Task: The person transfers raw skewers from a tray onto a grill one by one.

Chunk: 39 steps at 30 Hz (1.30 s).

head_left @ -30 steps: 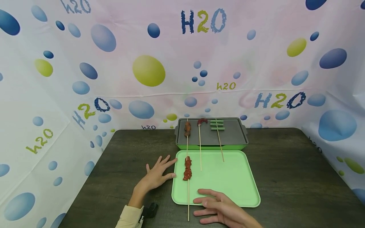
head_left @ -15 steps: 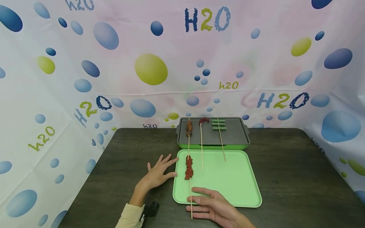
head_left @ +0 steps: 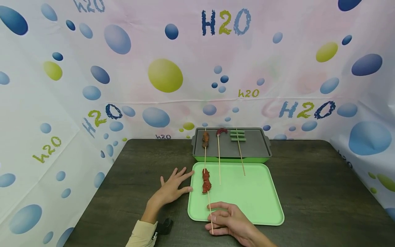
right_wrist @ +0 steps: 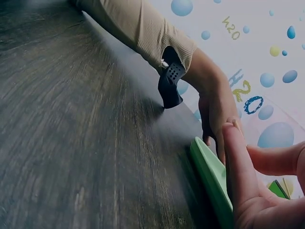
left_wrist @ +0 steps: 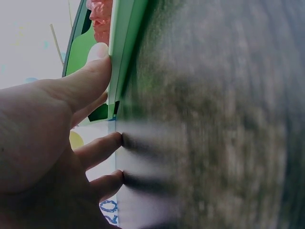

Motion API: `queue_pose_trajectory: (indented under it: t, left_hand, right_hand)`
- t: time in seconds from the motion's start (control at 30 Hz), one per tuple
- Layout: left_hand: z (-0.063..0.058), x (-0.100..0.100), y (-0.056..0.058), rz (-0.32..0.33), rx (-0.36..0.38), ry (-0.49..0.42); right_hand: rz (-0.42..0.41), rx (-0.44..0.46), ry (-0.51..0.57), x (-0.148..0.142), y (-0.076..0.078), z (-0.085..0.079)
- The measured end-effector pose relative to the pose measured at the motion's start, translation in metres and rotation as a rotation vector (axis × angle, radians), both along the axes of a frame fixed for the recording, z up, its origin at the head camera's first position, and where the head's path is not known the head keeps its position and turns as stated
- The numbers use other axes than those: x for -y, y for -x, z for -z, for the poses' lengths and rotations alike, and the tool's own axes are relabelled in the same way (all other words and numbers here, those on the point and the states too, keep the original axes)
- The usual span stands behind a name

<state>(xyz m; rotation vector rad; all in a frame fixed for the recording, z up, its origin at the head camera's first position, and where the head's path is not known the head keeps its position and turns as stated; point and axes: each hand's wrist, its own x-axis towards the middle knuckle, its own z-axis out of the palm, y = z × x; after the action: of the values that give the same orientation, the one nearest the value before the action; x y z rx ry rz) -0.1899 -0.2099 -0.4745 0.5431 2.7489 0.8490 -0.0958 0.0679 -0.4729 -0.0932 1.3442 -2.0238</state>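
Note:
A skewer of red meat (head_left: 206,180) lies on the light green tray (head_left: 247,192), its stick pointing toward me. My right hand (head_left: 229,219) pinches the lower part of that stick, over the tray's front edge. In the right wrist view, thumb and fingers (right_wrist: 238,162) come together near the stick's end. My left hand (head_left: 169,190) is spread on the table beside the tray; its thumb and index finger touch the tray's left rim. The left wrist view shows the thumb (left_wrist: 97,62) against the rim, with the red meat just beyond.
Behind the tray stands a grey grill pan (head_left: 257,145) with a green base. On it lie a brown meat skewer (head_left: 205,139), a skewer with a curved dark red piece (head_left: 221,131) and a skewer of green sticks (head_left: 237,139). Their sticks reach over the tray.
My right hand has moved left to the red meat skewer's stick and closed its fingers on it. The stick's near end has swung slightly right. My left hand stays at the rim.

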Motion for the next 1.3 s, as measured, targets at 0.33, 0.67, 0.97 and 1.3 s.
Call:
queue_pose_trajectory:
  t: [0.33, 0.67, 0.97, 1.3]
  left_hand:
    - [0.000, 0.000, 0.000, -0.001, 0.003, -0.011]
    - [-0.001, 0.001, 0.000, 0.001, 0.006, -0.014]
    - [-0.001, 0.001, 0.000, -0.001, 0.008, -0.008]
    - [-0.001, 0.000, -0.002, -0.001, 0.015, -0.021]
  right_hand:
    - [-0.011, -0.033, 0.019, -0.001, -0.001, -0.005]
    - [-0.010, -0.086, 0.008, -0.009, 0.003, -0.018]
    - [0.007, -0.153, -0.010, -0.027, 0.013, -0.038]
    - [0.072, -0.245, -0.100, -0.068, 0.038, -0.060]
